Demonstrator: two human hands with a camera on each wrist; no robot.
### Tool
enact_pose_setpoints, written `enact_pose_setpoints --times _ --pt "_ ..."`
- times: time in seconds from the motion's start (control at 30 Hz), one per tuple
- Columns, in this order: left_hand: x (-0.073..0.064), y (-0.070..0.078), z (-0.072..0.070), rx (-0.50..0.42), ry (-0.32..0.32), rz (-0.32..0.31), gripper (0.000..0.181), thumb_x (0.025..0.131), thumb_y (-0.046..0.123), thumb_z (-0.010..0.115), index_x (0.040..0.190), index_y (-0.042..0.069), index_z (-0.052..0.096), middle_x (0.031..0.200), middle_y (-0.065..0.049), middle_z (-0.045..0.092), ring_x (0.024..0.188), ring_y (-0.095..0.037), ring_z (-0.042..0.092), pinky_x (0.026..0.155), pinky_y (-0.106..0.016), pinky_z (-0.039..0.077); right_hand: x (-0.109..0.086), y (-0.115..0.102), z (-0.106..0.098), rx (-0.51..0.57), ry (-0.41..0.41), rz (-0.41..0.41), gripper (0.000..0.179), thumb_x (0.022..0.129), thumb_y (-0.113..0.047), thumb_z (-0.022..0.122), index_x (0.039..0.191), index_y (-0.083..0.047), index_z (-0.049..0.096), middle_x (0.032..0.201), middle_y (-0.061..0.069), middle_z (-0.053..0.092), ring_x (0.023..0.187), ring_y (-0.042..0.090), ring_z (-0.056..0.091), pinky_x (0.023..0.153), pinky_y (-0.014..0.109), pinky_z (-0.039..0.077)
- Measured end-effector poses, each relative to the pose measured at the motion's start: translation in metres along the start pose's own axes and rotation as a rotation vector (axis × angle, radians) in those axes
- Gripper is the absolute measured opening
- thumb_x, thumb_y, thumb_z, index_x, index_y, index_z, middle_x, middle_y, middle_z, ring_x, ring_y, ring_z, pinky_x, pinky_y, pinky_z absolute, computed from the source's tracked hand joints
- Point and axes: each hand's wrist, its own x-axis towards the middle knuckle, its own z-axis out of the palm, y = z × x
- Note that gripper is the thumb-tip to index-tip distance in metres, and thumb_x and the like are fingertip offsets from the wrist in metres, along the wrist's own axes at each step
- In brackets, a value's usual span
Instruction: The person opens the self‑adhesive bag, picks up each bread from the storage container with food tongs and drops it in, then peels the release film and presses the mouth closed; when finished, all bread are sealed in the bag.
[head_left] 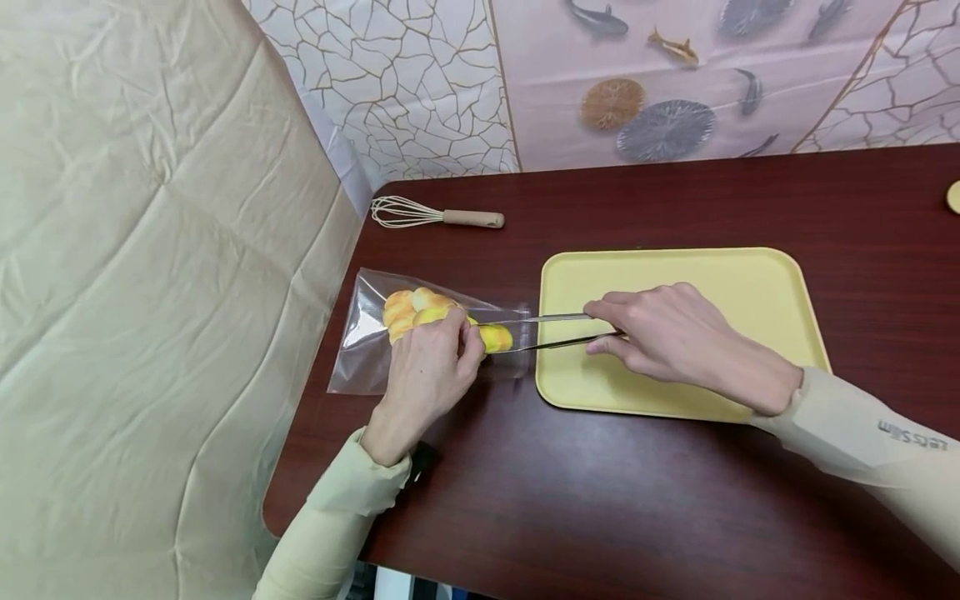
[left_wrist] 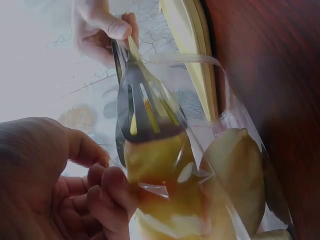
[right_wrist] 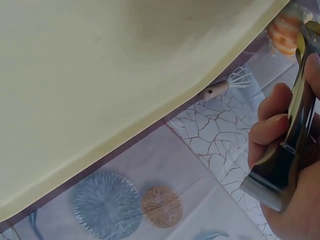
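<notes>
Left hand (head_left: 429, 367) just beside bagged bread (head_left: 429, 313)

kitchen-like tabletop corner, room type unclear: whisk (head_left: 472, 219), yellow tray (head_left: 720, 279), dark table (head_left: 570, 492), patterned covering (head_left: 547, 100) behind.

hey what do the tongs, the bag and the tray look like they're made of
Tongs: probably polished metal, from their mirror-like shine. Bag: clear, glossy plastic film, judging by its see-through sheet and glare. Tray: likely moulded plastic, smooth and satin, with even yellow colour.
</notes>
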Motion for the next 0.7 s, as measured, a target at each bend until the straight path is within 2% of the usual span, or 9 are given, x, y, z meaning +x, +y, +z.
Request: enact_pose_setpoints --times 0.27,0.47,0.7 --pt "0.000 0.003 0.001 -0.010 -0.010 0.001 0.019 0.096 0.016 0.061 0.077 0.014 0.058 0.055 -0.001 0.055 0.051 -0.030 0.058 0.045 -0.043 0.043 0.021 -0.013 0.007 0.016 -0.021 -0.016 0.037 0.091 -0.041 0.086 0.117 -0.016 0.077 0.085 -0.006 0.071 0.054 0.010 0.052 0.047 0.036 0.041" --pt "0.000 0.003 0.001 -0.012 0.001 0.003 0.020 0.096 0.015 0.062 0.077 0.013 0.059 0.055 -0.001 0.055 0.050 -0.029 0.059 0.045 -0.042 0.044 0.030 -0.027 0.018 -0.016 0.006 -0.036 0.033 0.091 -0.038 0.087 0.109 -0.014 0.074 0.080 -0.003 0.067 0.056 0.014 0.057 0.045 0.037 0.041" --pt "0.001 0.003 0.000 -0.062 -0.013 -0.003 0.022 0.098 0.013 0.062 0.077 0.011 0.058 0.057 -0.002 0.055 0.053 -0.028 0.060 0.049 -0.042 0.048 0.041 -0.039 0.026 -0.050 0.008 -0.031 0.039 0.089 -0.042 0.088 0.106 -0.013 0.068 0.080 0.000 0.064 0.062 0.019 0.063 0.046 0.038 0.042"
